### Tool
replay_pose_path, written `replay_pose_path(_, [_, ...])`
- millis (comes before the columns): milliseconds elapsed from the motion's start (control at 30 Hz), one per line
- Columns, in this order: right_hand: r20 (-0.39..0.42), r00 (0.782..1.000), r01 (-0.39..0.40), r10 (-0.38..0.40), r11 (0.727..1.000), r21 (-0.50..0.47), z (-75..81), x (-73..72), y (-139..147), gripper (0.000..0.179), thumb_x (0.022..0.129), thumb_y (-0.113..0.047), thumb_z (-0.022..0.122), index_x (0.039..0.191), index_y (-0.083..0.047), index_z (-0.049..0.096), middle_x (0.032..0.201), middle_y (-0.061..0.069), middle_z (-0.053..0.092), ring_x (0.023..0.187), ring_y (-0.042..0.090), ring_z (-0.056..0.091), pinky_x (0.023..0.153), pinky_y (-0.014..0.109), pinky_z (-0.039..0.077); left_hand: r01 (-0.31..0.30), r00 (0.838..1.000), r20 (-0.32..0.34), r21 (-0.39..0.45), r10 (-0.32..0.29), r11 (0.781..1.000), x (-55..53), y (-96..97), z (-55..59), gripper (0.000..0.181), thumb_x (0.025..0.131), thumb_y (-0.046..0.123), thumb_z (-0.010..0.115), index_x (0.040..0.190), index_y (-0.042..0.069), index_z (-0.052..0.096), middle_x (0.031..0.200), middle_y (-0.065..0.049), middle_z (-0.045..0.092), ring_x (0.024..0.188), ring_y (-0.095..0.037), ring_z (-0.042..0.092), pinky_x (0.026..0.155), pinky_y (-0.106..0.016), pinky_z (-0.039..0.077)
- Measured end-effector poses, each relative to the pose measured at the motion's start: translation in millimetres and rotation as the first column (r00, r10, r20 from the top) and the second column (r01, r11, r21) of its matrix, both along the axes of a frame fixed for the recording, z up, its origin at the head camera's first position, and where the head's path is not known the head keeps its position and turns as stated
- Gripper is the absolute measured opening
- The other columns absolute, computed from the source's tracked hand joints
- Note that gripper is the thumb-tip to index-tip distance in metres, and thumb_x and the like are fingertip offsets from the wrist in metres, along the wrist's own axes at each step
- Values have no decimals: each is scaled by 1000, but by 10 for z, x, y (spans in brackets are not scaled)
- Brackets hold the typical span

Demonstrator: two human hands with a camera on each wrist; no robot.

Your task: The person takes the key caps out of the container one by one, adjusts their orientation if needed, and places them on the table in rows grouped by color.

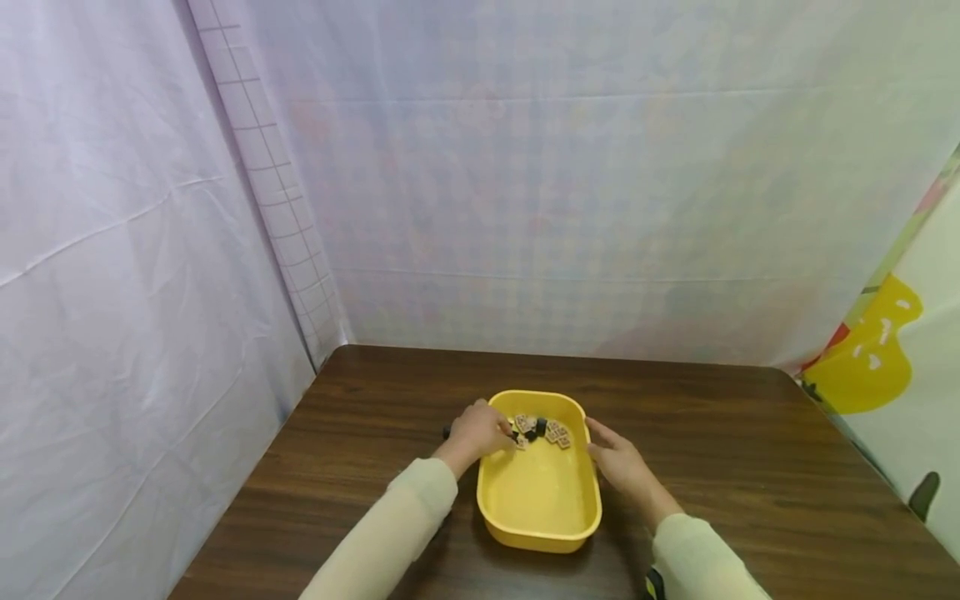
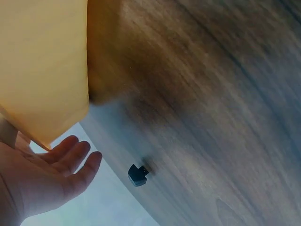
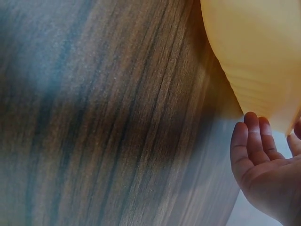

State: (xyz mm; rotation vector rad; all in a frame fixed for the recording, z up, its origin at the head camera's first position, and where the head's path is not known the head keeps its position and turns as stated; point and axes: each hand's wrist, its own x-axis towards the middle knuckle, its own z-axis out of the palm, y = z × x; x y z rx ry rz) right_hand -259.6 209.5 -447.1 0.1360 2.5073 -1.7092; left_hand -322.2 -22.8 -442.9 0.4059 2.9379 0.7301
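A yellow plastic basin stands on the dark wooden table. Small light tiles with brown marks and several black pieces lie toward its far end. Over the basin's left rim reaches my left hand, its thumb and forefinger down beside a black piece and a tile; whether they pinch anything is hidden. In the left wrist view, that hand's other fingers hang loosely outside the wall. On the other side, my right hand holds the basin's right rim, fingers along the outer wall and thumb at the edge.
A small black piece lies on the table left of the basin, partly behind the left hand in the head view. White curtains hang behind and to the left of the table. A yellow printed shape shows at the right.
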Motion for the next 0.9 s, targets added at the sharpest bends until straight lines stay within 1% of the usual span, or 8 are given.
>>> replay_pose_path(100, [9, 1000, -2, 2, 1000, -4, -8, -3, 1, 52, 102, -9, 45, 153, -2, 33, 129, 34, 54, 91, 23, 64, 67, 34, 52, 25, 999, -41, 23, -24, 999, -11, -37, 21, 19, 85, 31, 78, 100, 18, 80, 108, -7, 57, 98, -25, 55, 77, -41, 49])
replay_pose_path(200, [8, 1000, -2, 2, 1000, 6, -13, -2, 2, 53, 102, -9, 44, 153, -3, 33, 132, 34, 51, 92, 23, 63, 67, 34, 52, 44, 995, -93, 69, -38, 997, -26, -90, 72, 21, 89, 30, 75, 103, 15, 79, 119, -12, 57, 107, -28, 56, 83, -42, 51])
replay_pose_path(267, [3, 1000, 1, -1, 1000, 6, -14, -1, 2, 53, 102, -9, 45, 153, -3, 33, 128, 33, 54, 87, 21, 62, 65, 33, 50, 52, 989, -143, 111, -36, 992, -50, -139, 119, 22, 90, 29, 73, 103, 12, 78, 120, -12, 57, 108, -29, 58, 85, -42, 51])
replay_pose_path(367, [-5, 1000, -1, 1, 1000, -2, -14, -3, 1, 52, 102, -8, 45, 152, -1, 33, 115, 27, 60, 79, 18, 60, 62, 32, 49, 51, 984, -179, 199, -15, 979, -94, -244, 200, 23, 92, 25, 71, 106, 8, 76, 117, -11, 63, 105, -28, 62, 87, -41, 52])
replay_pose_path(500, [-6, 1000, -3, 3, 1000, -7, -12, -2, -1, 53, 102, -7, 44, 152, 0, 33, 106, 22, 63, 77, 18, 60, 61, 33, 49, 21, 985, -169, 273, 27, 962, -159, -443, 255, 25, 93, 22, 70, 112, 6, 74, 108, -9, 71, 99, -26, 66, 81, -40, 55])
replay_pose_path(600, [-6, 1000, 1, -1, 1000, -11, -15, -1, -2, 53, 101, -7, 44, 153, 0, 33, 110, 24, 63, 79, 19, 62, 62, 33, 51, 4, 984, -171, 270, 44, 963, -203, -621, 235, 24, 92, 20, 71, 112, 6, 74, 105, -9, 72, 97, -26, 68, 80, -39, 56])
replay_pose_path(733, [-3, 1000, 2, -2, 999, -38, -25, 0, -2, 54, 101, -6, 43, 153, 0, 31, 110, 25, 63, 78, 19, 63, 62, 34, 52, -15, 982, -179, 240, 60, 971, -246, -859, 147, 22, 90, 17, 72, 109, 5, 75, 102, -9, 73, 94, -25, 68, 79, -39, 56])
replay_pose_path(900, [-2, 1000, 4, -4, 999, -52, -41, -12, 0, 54, 101, -6, 43, 153, 0, 31, 102, 20, 63, 74, 18, 60, 62, 33, 52, -31, 986, -162, 105, 48, 994, -254, -1096, 19, 18, 87, 18, 74, 101, 7, 76, 98, -6, 72, 91, -25, 67, 80, -41, 54])
